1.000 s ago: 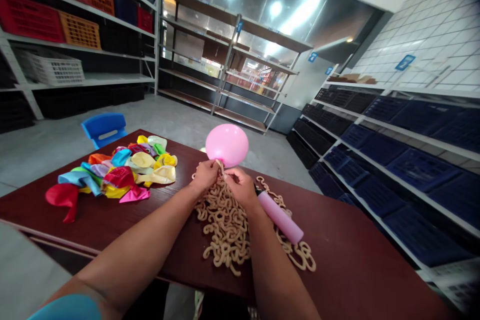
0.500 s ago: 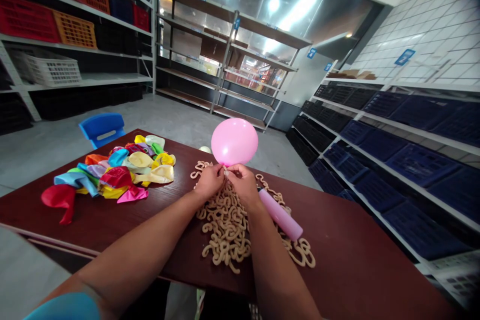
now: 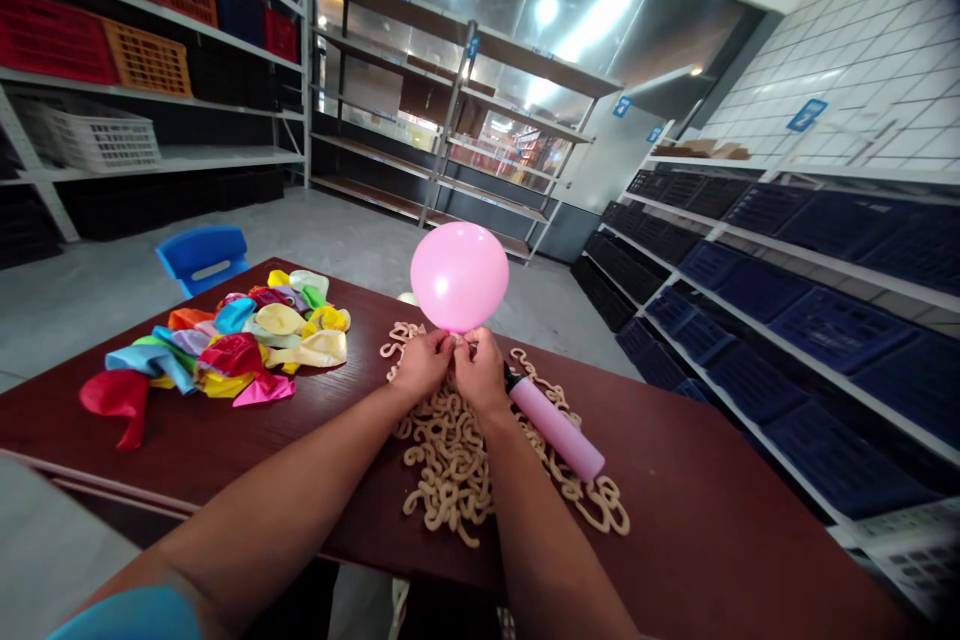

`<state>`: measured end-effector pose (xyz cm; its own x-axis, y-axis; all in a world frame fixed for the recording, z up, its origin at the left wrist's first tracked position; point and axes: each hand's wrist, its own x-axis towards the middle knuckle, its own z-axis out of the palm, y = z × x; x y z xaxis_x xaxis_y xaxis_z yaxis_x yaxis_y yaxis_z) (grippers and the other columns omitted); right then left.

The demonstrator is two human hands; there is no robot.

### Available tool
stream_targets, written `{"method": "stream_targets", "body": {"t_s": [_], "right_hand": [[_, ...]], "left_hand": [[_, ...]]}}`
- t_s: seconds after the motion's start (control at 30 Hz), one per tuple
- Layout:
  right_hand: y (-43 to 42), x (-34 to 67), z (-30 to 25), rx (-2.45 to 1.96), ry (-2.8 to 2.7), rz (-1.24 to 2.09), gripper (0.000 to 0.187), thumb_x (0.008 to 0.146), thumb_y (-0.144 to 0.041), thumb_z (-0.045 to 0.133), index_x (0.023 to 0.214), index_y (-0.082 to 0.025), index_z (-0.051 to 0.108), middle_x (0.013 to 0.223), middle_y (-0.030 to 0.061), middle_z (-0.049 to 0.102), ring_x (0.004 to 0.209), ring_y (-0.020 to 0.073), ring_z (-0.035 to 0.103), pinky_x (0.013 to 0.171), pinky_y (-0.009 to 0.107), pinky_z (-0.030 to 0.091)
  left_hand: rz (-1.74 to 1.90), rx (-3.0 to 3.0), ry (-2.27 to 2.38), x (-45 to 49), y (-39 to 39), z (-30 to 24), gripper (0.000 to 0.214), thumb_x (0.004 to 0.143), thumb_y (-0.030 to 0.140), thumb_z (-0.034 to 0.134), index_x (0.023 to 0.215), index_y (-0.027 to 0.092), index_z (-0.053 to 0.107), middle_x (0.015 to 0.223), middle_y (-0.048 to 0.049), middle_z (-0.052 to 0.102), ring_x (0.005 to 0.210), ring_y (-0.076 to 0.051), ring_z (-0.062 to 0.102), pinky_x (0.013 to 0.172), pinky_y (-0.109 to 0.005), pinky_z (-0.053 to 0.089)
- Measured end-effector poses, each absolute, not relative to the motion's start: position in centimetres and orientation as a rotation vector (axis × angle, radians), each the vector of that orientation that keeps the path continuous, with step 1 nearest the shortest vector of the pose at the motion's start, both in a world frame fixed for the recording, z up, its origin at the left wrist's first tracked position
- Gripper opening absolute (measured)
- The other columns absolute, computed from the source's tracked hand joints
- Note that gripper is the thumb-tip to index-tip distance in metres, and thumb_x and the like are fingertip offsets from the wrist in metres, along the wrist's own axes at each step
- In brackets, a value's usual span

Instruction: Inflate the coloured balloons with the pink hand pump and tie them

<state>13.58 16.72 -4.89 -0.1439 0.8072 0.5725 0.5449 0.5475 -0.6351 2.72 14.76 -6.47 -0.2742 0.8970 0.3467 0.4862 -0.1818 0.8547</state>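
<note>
An inflated pink balloon (image 3: 460,275) stands up above my two hands, its neck pinched low between them. My left hand (image 3: 424,362) is closed, thumb and fingers together at the balloon's neck. Close beside it, my right hand (image 3: 480,368) is closed on the neck from the other side. The fingers hide most of the neck and knot area. Under both hands lies a heap of beige curly strands (image 3: 450,465). Next to my right wrist a pink cylindrical balloon pump (image 3: 559,430) with a black end rests across more strands.
Several uninflated coloured balloons (image 3: 240,335) are piled on the left of the dark red-brown table (image 3: 697,500). Behind it stands a blue chair (image 3: 201,258). Shelves with red and orange crates (image 3: 146,58) line the left, dark blue crates (image 3: 810,315) the right.
The balloon has risen slightly and shifted left, now more upright. My right hand has moved a little left, its fingers more curled around the neck. The left hand stays nearly in place.
</note>
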Motion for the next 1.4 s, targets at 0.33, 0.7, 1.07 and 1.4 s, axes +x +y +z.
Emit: {"method": "stream_targets", "body": {"t_s": [0.33,0.7,1.07,1.4], "right_hand": [[16.9,13.5,-5.1,-1.148,-1.64,0.41,0.008,0.071,-0.026,0.052,0.076,-0.02,0.051,0.072,-0.0005,0.058,0.062,0.0124,0.051,0.064,0.026,0.04],[17.1,13.8,-5.2,-1.044,-1.581,0.787,0.022,0.072,-0.039,0.053,0.081,-0.019,0.055,0.069,-0.0012,0.061,0.047,0.0086,0.049,0.049,0.022,0.04],[18.2,13.9,-6.0,-0.957,-1.55,1.088,0.023,0.068,-0.039,0.059,0.076,-0.018,0.059,0.06,-0.0033,0.058,0.045,0.0074,0.044,0.044,0.02,0.036],[17.7,13.8,-5.9,-0.978,-1.805,0.537,0.018,0.076,-0.033,0.051,0.074,-0.018,0.061,0.076,0.0018,0.06,0.071,0.0135,0.052,0.066,0.026,0.042]], "left_hand": [[1.53,1.453,1.443,2.9,15.0,-6.7,0.028,0.079,0.035,0.046,0.068,0.015,0.061,0.058,0.0004,0.056,0.054,-0.011,0.045,0.055,-0.021,0.034],[1.426,1.397,1.593,2.1,15.3,-6.6,0.021,0.076,0.027,0.045,0.065,0.016,0.059,0.05,0.0014,0.05,0.048,-0.011,0.042,0.049,-0.023,0.031],[1.407,1.292,1.489,2.3,15.2,-6.8,0.025,0.075,0.036,0.046,0.071,0.015,0.06,0.048,0.0024,0.049,0.045,-0.011,0.042,0.047,-0.022,0.032],[1.397,1.29,1.455,2.3,15.2,-6.9,0.028,0.076,0.037,0.045,0.062,0.015,0.055,0.048,0.002,0.047,0.043,-0.009,0.038,0.043,-0.022,0.027]]}}
